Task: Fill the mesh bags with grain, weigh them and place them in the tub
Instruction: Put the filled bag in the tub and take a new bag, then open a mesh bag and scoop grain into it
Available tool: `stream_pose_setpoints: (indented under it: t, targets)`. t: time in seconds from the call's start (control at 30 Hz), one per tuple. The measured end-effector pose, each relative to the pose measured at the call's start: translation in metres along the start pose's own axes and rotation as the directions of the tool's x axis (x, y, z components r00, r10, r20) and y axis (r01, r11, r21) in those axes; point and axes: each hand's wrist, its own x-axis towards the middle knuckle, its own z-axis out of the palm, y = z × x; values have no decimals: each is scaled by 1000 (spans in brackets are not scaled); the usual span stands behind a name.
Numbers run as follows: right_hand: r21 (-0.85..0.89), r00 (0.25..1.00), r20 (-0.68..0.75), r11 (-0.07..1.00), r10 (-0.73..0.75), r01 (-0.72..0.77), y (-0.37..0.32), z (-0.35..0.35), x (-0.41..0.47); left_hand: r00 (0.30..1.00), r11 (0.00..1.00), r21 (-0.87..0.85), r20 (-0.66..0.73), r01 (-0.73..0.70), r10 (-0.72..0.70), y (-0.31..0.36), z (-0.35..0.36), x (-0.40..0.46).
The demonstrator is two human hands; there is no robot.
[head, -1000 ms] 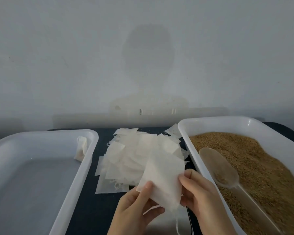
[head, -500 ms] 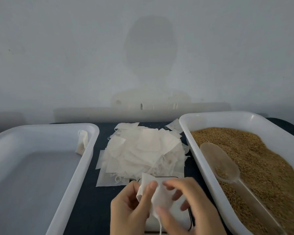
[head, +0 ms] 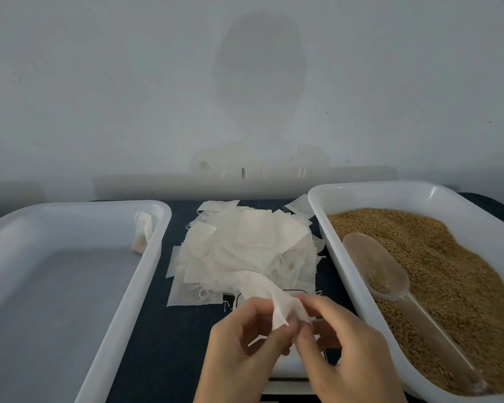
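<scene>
Since a second ago I see the flat mesh bag (head: 266, 298) has become crumpled, drawn down over the scale (head: 285, 365). My left hand (head: 245, 347) and right hand (head: 344, 344) both pinch it. Beyond my fingers lies the bag pile (head: 245, 251); right of my right hand, the grain tray (head: 463, 205) with its scoop (head: 376, 266); left, the tub (head: 79, 286).

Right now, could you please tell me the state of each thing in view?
Left hand: pinches the mesh bag.
Right hand: pinches the same bag.
Mesh bag: crumpled, no grain visible in it.
Bag pile: loose, flat, unfilled.
Left tub: holds one bag in its far corner.
Right tub: filled with grain.
Scoop: lies on the grain, few grains inside.
Scale: mostly hidden by the hands.
</scene>
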Motion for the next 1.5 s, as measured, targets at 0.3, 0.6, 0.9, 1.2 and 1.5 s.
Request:
stream_pose_setpoints:
  t: [0.3,0.6,0.9,1.2,1.5]
  targets:
    - [-393,984,-63,910,-167,130,-2,0,-2,967,899,421,-158,-117,200,-11,10,-3]
    - [150,949,84,937,304,-314,11,-15,7,880,684,594,88,-423,468,-2,6,-5]
    - [228,888,376,902,265,-366,0,-28,13,846,289,822,370,-490,383,-6,14,13]
    - [62,982,186,998,18,-30,6,-29,10,842,404,789,249,-463,478,-17,12,16]
    - [-220,935,350,975,56,24,0,-37,13,872,542,702,246,-461,423,-23,28,22]
